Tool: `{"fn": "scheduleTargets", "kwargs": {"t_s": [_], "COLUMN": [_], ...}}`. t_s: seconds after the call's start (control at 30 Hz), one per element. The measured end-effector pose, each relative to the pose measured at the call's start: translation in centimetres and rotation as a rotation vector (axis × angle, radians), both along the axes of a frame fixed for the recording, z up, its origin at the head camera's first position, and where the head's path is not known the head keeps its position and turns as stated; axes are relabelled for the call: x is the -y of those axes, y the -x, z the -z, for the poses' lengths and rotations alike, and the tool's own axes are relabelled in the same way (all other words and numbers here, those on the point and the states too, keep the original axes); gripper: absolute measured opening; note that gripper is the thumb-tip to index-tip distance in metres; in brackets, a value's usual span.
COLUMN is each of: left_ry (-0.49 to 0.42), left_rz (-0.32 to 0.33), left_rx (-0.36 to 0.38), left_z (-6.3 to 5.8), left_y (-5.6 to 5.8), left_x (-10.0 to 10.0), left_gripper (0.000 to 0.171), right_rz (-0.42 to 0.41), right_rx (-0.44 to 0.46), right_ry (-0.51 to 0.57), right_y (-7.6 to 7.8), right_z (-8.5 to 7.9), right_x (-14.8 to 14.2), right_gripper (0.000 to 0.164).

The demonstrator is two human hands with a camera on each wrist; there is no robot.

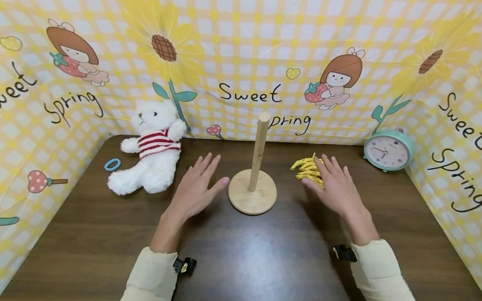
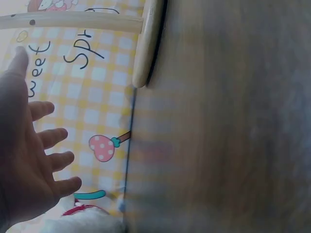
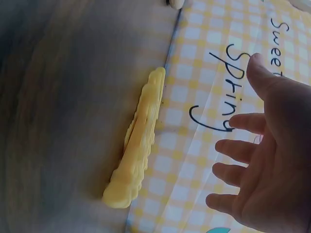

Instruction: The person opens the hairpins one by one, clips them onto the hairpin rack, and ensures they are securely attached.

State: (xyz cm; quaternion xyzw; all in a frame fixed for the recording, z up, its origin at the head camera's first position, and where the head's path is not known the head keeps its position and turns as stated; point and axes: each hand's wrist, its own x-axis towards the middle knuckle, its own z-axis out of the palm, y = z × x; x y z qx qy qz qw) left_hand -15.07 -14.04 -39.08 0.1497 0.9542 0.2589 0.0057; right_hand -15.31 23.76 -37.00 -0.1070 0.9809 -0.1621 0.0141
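One yellow bundle (image 3: pixel 136 150) lies on the table (image 1: pixel 256 263), partly hidden beneath the right hand (image 1: pixel 337 188), which is relaxed and grasps nothing; it looks light and pliable, likely best pinched mid-length. Leftward, a rigid-looking wooden stand (image 1: pixel 241 200), best gripped by its post (image 1: pixel 258 154), rises beside the empty, spread left hand (image 1: pixel 197 184).

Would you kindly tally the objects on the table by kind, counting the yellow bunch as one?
Bear: 1
Ring: 1
Stand: 1
Yellow bunch: 1
Clock: 1
Total: 5
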Motion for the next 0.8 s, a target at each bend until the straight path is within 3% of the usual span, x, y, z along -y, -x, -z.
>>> {"fn": "scheduleTargets", "kwargs": {"t_s": [0.3,0.6,0.8], "left_ry": [-0.213,-0.303,-0.324], "left_rz": [0.035,0.061,0.062], "left_rx": [0.057,0.119,0.169], "left_z": [0.9,2.2,2.8], "left_y": [0.1,0.2,0.2], "left_x": [-0.9,-1.3,-1.4], "left_gripper": [0.076,0.078,0.083], "right_rz": [-0.008,0.038,0.083], "right_rx": [0.019,0.022,0.07], "right_ry": [0.103,0.168,0.196], "right_y": [0.6,0.7,0.6], "right_z": [-0.3,-0.6,-0.2], "right_x": [-1.6,-3.5,-4.9], "right_gripper": [0.078,0.074,0.077]}}
